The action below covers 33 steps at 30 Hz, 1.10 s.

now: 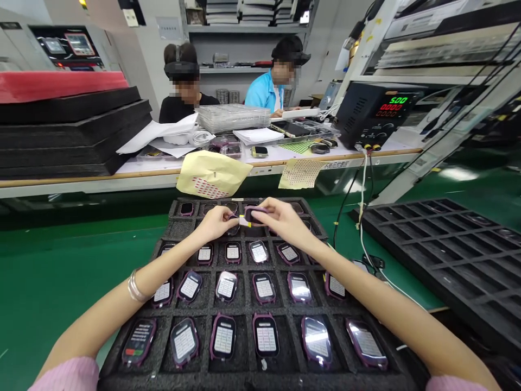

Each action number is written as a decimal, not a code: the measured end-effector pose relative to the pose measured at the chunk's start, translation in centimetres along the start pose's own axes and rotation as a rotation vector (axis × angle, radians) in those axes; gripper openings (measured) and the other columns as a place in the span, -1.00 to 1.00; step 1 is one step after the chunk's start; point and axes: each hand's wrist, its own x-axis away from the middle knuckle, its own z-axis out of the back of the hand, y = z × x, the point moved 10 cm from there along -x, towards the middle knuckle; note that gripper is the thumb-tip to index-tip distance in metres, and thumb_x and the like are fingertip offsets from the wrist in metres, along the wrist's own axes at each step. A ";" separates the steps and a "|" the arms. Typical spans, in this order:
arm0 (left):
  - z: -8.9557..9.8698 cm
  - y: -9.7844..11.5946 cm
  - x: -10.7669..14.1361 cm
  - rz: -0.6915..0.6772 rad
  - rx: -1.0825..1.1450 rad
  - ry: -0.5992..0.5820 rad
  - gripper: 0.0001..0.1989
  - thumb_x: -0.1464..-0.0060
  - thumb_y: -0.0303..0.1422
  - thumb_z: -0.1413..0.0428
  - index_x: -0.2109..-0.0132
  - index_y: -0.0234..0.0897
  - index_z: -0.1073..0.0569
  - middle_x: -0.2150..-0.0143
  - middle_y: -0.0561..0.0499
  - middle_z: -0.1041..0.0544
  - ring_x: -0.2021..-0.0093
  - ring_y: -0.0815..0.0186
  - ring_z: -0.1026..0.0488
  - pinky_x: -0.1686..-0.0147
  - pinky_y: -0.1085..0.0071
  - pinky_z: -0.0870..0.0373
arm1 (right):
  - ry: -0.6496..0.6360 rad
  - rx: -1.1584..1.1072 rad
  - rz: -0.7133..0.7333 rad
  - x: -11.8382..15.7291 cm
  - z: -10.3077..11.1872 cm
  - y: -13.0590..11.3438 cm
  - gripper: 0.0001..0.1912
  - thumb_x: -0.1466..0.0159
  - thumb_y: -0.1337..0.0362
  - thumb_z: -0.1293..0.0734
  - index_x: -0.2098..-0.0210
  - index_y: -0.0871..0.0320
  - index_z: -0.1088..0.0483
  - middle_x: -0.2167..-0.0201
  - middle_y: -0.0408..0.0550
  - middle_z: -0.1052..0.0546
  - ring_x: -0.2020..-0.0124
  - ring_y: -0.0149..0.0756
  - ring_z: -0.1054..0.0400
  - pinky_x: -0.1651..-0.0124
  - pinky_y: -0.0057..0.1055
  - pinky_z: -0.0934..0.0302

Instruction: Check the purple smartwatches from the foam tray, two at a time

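Note:
My right hand (280,218) holds a purple-framed watch (254,214) over the back rows of a black foam tray (203,307). A small white and yellow piece (245,220) sits between the watch and my left hand (218,221). The fingers of that left hand are pinched on something dark and too small to make out. Below both arms, the tray's compartments hold several purple-framed watches, many with lit white screens, such as one watch (223,337) in the front row. A front left watch (139,341) shows a dark screen with red and green marks.
Beyond the tray runs a bench (150,183) with a power supply (376,117), papers, clear trays (233,117) and stacked black foam (69,136). Another black tray (451,239) lies at the right, near hanging cables (363,217). Two people (268,91) are behind the bench.

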 end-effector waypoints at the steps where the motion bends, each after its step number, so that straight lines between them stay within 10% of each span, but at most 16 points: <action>1: 0.2 0.4 0.5 0.001 0.095 0.003 -0.77 0.05 -0.24 -0.20 0.44 -0.29 -0.35 0.45 0.03 -0.45 0.33 0.24 -0.44 0.25 0.32 -0.34 | 0.006 -0.051 -0.004 0.2 0.2 -0.6 -0.78 -0.26 0.12 -0.27 0.36 0.14 -0.27 0.29 -0.04 -0.53 0.24 -0.25 -0.46 0.18 -0.28 -0.36; 7: 0.3 2.1 4.0 0.047 0.607 -0.027 -0.72 -0.08 -0.15 -0.10 0.26 -0.30 -0.31 0.32 -0.01 -0.48 0.29 0.34 -0.48 0.21 0.32 -0.45 | -0.049 -0.670 -0.183 1.9 -1.1 -0.8 -0.81 -0.21 0.28 -0.29 0.49 0.15 -0.20 0.30 0.01 -0.58 0.25 -0.23 -0.50 0.08 -0.22 -0.35; 14: -2.2 1.6 5.6 0.174 0.786 -0.136 -0.73 -0.04 -0.26 -0.16 0.21 -0.41 -0.40 0.45 0.02 -0.42 0.54 0.47 -0.38 0.60 0.58 -0.27 | -0.046 -0.635 -0.321 2.7 -2.2 1.0 -0.80 -0.15 0.28 -0.36 0.41 0.14 -0.21 0.38 -0.02 -0.60 0.74 -0.51 -0.27 0.76 -0.61 -0.08; 21: -1.4 2.5 6.7 0.072 0.443 -0.048 -0.76 0.02 -0.46 -0.13 0.16 -0.32 -0.34 0.55 0.21 -0.32 0.72 0.58 -0.17 0.72 0.61 -0.07 | -0.152 -0.510 -0.357 3.2 -3.6 1.7 -0.75 -0.12 0.26 -0.44 0.27 0.25 -0.38 0.63 -0.22 -0.44 0.72 -0.49 -0.29 0.75 -0.64 -0.14; 33: 0.0 3.6 7.3 -0.104 0.193 0.067 -0.73 0.02 -0.44 -0.12 0.11 -0.27 -0.31 0.33 0.10 -0.37 0.44 0.41 -0.33 0.38 0.46 -0.29 | -0.297 -0.759 -0.266 3.4 -4.2 0.5 -0.60 -0.17 0.33 -0.43 0.00 0.17 -0.39 0.39 -0.08 -0.48 0.47 -0.39 -0.42 0.60 -0.56 -0.35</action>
